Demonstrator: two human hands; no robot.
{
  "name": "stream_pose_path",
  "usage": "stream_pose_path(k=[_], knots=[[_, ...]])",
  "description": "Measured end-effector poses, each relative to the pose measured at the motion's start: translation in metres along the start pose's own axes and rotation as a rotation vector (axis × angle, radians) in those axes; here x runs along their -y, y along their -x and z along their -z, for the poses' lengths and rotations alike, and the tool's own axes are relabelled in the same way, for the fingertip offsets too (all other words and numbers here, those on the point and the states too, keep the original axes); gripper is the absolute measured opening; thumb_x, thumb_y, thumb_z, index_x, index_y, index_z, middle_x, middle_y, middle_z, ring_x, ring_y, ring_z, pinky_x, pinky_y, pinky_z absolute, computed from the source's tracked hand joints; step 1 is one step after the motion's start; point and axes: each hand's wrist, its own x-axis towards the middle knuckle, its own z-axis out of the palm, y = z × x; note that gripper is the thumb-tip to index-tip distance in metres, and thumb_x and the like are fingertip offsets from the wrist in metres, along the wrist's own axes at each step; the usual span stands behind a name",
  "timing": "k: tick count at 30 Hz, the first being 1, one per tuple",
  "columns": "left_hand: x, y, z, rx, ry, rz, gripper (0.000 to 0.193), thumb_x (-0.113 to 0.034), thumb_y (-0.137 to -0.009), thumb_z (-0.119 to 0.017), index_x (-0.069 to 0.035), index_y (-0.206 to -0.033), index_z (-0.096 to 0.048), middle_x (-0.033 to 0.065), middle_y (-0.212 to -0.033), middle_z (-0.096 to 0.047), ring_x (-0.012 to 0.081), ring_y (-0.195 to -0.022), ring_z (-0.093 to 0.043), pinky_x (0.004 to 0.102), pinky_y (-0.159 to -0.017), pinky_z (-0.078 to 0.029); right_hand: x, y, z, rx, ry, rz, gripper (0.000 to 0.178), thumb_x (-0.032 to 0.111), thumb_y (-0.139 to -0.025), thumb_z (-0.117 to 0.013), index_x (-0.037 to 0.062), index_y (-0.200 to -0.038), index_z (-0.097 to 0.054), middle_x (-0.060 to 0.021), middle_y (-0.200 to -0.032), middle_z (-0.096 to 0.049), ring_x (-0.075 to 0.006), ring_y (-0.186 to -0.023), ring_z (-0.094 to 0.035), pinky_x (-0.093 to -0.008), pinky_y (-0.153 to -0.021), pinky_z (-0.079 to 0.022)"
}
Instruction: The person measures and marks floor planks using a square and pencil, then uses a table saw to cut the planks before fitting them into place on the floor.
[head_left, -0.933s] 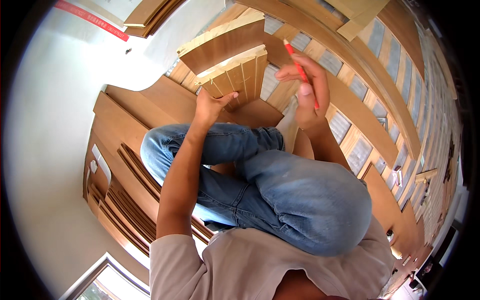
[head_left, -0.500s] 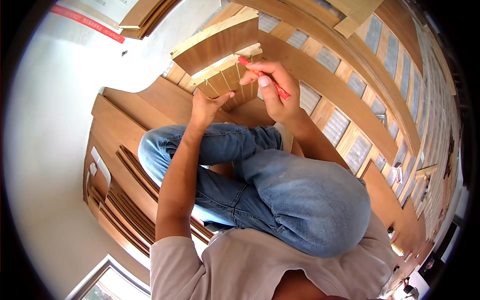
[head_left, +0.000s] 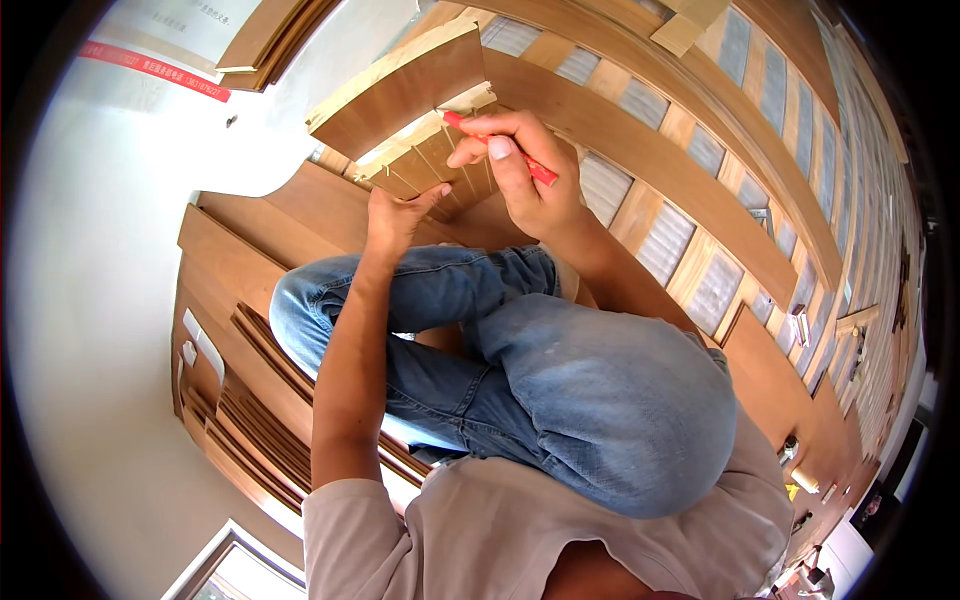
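A short piece of wood floorboard point(head_left: 418, 172), its grooved face toward me, is gripped at its near end by my left hand point(head_left: 397, 220), thumb on top. My right hand point(head_left: 535, 180) pinches a red pencil point(head_left: 543, 173) between thumb and fingers. The pencil's tip reaches the pale, rough far edge of the grooved piece. Just beyond that edge lies a brown smooth-faced board piece point(head_left: 400, 95) with a pale, splintered far edge.
My bent legs in jeans point(head_left: 600, 400) fill the middle. Stacked floorboards point(head_left: 265, 430) lie at left beside the white wall point(head_left: 90, 300). Wooden battens with grey sheeting between them point(head_left: 665, 250) and long planks point(head_left: 640, 130) stretch to the right. More boards point(head_left: 270, 45) stand at the upper left.
The whole scene has shifted slightly left in the picture, boards and hands together. The pencil is still at the grooved piece's far edge, and both grips look the same.
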Motion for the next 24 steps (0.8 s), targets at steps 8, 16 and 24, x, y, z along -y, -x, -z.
stream_pose_path(k=[8,16,24], knots=[[-0.006,-0.001,-0.001,0.058,0.07,0.053,0.035,-0.008,-0.083,-0.084,0.002,-0.113,-0.07,0.0046,-0.105,-0.073,0.0123,-0.095,-0.064,0.0283,-0.086,-0.052,-0.012,-0.003,0.031,-0.187,0.153,0.027,0.019,0.01,-0.104,-0.05,-0.0022,-0.112,-0.063,-0.0123,-0.09,-0.075,-0.0151,-0.082,-0.07,-0.0278,-0.076,-0.055],[-0.011,0.0,0.002,0.055,-0.03,0.045,0.035,-0.009,-0.083,-0.084,0.003,-0.112,-0.07,0.006,-0.104,-0.074,0.0126,-0.095,-0.065,0.0283,-0.084,-0.053,-0.001,0.005,0.022,-0.091,0.149,0.05,0.025,0.015,-0.107,-0.044,-0.0028,-0.116,-0.06,-0.0144,-0.09,-0.074,-0.0169,-0.085,-0.069,-0.0302,-0.081,-0.055],[-0.01,-0.001,0.001,0.06,0.02,-0.011,0.038,-0.009,-0.083,-0.083,0.001,-0.116,-0.068,0.0051,-0.105,-0.073,0.0129,-0.096,-0.065,0.0297,-0.085,-0.053,-0.007,0.003,0.007,-0.062,0.099,0.084,0.019,0.009,-0.104,-0.048,-0.0017,-0.114,-0.061,-0.0101,-0.088,-0.074,-0.0135,-0.076,-0.067,-0.0266,-0.073,-0.054]])
